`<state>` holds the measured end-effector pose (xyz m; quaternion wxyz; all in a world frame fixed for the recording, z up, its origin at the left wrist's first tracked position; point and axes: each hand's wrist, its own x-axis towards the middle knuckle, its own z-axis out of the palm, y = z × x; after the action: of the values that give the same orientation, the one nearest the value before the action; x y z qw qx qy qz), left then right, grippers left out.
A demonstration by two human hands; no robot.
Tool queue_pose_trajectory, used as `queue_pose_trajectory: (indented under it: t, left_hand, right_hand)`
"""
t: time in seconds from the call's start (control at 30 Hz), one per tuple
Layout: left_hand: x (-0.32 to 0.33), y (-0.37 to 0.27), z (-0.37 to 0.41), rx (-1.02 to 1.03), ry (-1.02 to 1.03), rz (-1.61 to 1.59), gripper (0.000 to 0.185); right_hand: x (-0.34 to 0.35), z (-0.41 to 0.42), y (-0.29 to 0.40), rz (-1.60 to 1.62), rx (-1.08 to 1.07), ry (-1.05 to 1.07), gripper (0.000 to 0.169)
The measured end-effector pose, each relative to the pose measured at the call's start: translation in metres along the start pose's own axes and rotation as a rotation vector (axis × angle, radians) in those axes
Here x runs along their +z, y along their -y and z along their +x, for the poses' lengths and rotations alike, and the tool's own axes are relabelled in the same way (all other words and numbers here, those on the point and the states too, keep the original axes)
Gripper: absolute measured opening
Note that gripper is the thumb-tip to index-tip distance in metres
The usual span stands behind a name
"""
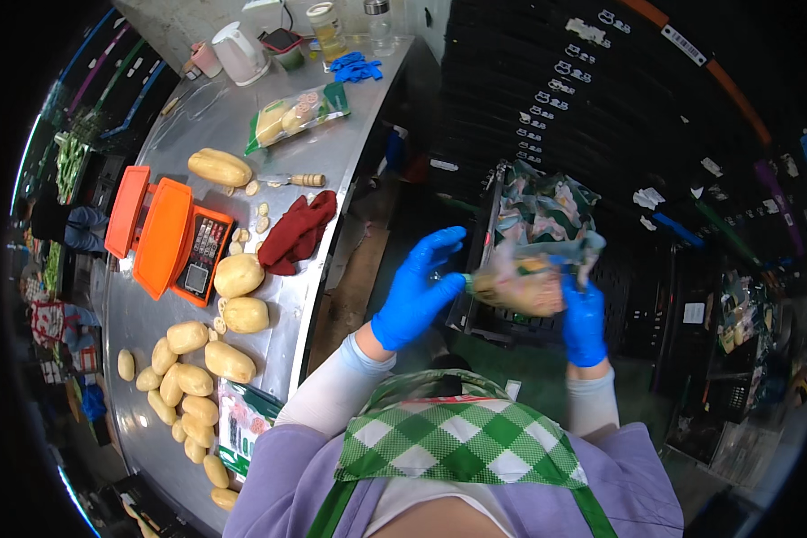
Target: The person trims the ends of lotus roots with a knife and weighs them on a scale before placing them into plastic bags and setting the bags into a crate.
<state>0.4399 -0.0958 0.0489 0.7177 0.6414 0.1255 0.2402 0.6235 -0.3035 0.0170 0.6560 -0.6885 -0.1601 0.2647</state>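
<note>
In a blue glove, my right hand (584, 323) grips the edge of a printed plastic bag of lotus root (528, 286), blurred, above a black crate (479, 296) that holds more such bags (545, 205). My left hand (422, 289), also gloved in blue, has its fingers apart beside the bag's left end; nothing shows in it. On the steel table (289, 336) to the left lie many peeled lotus root pieces (230, 362), a stack of printed bags (242, 420), an orange scale (165, 239), a dark red cloth (299, 233) and a knife (306, 179).
A filled lotus root bag (296, 120), blue gloves (355, 67), a white kettle (240, 54) and jars (326, 30) are at the table's far end. Stacked black crates (511, 81) rise ahead and to the right. Two people (67, 225) are beyond the table at far left.
</note>
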Motion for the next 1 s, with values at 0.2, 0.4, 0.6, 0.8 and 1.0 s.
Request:
queue_pose_trajectory:
  t: [0.2, 0.4, 0.6, 0.8, 1.0]
  left_hand:
    - [-0.018, 0.055, -0.004, -0.178, -0.228, -0.018, 0.036]
    - [-0.035, 0.081, -0.051, -0.213, -0.298, 0.013, 0.034]
    - [-0.069, 0.074, -0.114, -0.223, -0.575, 0.04, 0.036]
    - [-0.107, 0.059, -0.202, -0.234, -0.897, 0.139, 0.032]
    - [-0.144, 0.066, -0.326, -0.18, -1.278, 0.209, 0.026]
  right_hand:
    - [-0.088, 0.036, -0.111, -0.076, 0.185, 0.01, 0.03]
    - [-0.058, 0.046, -0.209, 0.078, 0.421, 0.217, 0.031]
    - [-0.072, 0.111, -0.253, -0.412, 0.354, 0.515, 0.031]
    - [-0.013, 0.168, -0.175, -1.623, -0.302, 0.956, 0.036]
    - [0.116, 0.172, -0.041, -1.153, -0.343, 0.818, 0.026]
